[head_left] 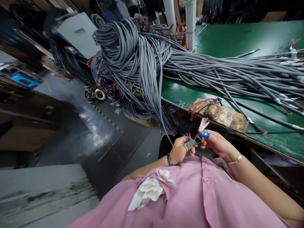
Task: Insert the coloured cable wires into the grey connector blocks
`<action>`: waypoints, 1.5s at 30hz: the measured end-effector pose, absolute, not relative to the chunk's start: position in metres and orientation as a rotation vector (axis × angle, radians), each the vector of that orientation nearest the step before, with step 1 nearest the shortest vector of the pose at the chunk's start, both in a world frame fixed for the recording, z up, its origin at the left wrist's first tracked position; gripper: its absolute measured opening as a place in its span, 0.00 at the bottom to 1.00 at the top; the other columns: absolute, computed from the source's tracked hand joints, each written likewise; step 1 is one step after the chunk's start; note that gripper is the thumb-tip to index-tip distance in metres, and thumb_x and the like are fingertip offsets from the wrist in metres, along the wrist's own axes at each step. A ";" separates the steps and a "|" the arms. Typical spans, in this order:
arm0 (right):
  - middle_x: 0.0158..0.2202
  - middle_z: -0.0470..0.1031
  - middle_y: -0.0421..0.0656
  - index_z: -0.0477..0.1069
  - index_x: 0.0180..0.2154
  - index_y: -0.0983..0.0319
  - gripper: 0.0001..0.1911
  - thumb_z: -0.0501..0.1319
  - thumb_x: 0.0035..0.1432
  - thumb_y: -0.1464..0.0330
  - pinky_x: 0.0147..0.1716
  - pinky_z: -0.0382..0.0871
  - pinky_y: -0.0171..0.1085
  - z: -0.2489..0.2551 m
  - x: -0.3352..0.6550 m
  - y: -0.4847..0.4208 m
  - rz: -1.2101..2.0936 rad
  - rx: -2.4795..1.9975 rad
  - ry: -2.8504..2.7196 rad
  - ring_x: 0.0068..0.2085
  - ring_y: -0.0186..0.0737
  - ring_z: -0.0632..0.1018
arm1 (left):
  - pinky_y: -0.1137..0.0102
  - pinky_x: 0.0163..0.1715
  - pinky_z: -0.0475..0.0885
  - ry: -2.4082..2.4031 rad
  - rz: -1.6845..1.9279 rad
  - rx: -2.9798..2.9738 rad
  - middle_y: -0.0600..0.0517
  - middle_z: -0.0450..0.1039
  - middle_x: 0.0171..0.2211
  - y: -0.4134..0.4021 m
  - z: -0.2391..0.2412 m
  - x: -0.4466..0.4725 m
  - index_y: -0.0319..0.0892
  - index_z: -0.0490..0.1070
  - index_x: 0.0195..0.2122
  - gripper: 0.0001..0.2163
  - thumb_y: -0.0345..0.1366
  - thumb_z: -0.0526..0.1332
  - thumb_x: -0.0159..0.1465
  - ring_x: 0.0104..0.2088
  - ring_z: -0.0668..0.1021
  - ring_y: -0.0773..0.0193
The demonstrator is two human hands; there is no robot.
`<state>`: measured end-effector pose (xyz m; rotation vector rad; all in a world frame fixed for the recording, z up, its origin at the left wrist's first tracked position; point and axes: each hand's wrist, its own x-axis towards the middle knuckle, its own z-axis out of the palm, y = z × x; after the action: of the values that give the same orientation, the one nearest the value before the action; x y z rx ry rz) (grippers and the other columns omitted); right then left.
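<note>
Head view: just off the green tabletop's (225, 41) near edge, gripping a blocky grey piece (190, 145) with thin multicoloured wires (187, 137) in the left hand (179, 151), pinching at a thin green wire (199, 142) with the right hand (219, 144), presumably for tautness.

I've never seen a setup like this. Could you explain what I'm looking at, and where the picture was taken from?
There is no machine doing the handling here: these are a person's own bare hands. The one picture comes from a camera worn on their head, looking forward and down, so their pink shirt fills the bottom.

In front is a green table with a long spread of grey cables. A wooden block sits near its front edge.

The left hand grips a grey cable end with thin coloured wires fanning out. The right hand is close beside it, fingers bent near a blue piece; what exactly they pinch is too small to tell.
</note>
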<state>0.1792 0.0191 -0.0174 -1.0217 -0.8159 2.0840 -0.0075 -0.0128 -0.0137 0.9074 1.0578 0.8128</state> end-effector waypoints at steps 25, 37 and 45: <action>0.23 0.67 0.36 0.69 0.29 0.60 0.11 0.66 0.51 0.60 0.26 0.65 0.33 -0.024 0.176 0.019 1.873 -1.077 -0.571 0.23 0.30 0.65 | 0.75 0.15 0.63 1.081 0.922 0.787 0.55 0.69 0.16 -0.007 -0.012 -0.006 0.37 0.69 0.27 0.18 0.49 0.64 0.54 0.13 0.68 0.72; 0.26 0.75 0.40 0.70 0.32 0.62 0.13 0.69 0.49 0.61 0.29 0.68 0.38 -0.006 0.162 0.008 1.976 -0.961 -0.872 0.25 0.37 0.75 | 0.76 0.16 0.65 1.069 0.699 1.004 0.53 0.69 0.17 -0.008 0.002 0.000 0.36 0.69 0.25 0.17 0.47 0.64 0.55 0.15 0.69 0.71; 0.23 0.68 0.37 0.69 0.29 0.62 0.13 0.69 0.49 0.62 0.26 0.62 0.33 -0.018 0.156 0.005 1.810 -1.104 -0.777 0.23 0.30 0.66 | 0.75 0.17 0.65 1.129 0.815 0.986 0.52 0.71 0.18 -0.011 -0.002 -0.004 0.37 0.69 0.27 0.17 0.48 0.63 0.57 0.16 0.71 0.70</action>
<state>0.1561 0.0053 -0.0184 -1.1040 -0.7768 1.8097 -0.0037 -0.0111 -0.0023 0.9860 1.1293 0.8154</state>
